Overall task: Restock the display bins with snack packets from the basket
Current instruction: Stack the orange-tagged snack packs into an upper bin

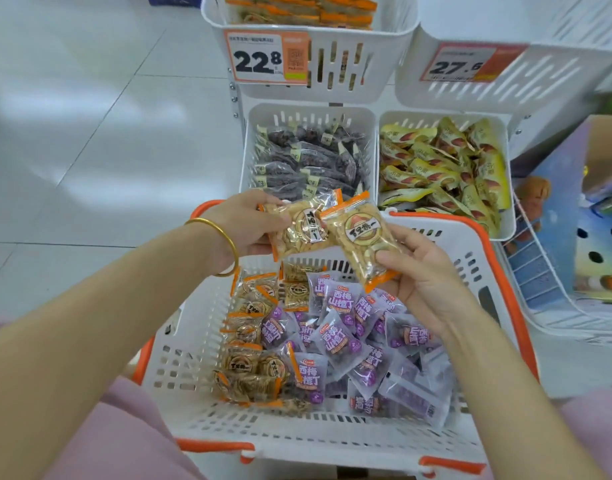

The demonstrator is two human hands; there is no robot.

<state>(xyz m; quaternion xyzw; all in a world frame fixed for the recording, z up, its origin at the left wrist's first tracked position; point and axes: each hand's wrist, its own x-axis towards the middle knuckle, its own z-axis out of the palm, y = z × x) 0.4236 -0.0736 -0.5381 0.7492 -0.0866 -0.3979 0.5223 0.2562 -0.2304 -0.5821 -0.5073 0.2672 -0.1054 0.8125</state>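
Over far basket rim, two packets

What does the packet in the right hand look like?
The packet is clear plastic with orange ends and a round brown label with dark writing. Pale snack pieces show inside. It is tilted and held above the basket. The right hand pinches its lower end, and its upper end overlaps the other packet in the left hand.

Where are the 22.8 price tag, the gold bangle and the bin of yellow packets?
22.8 price tag (258,62): head view, on its printed number.
gold bangle (234,252): head view, on the band at the wrist.
bin of yellow packets (419,116): head view, on its far rim.
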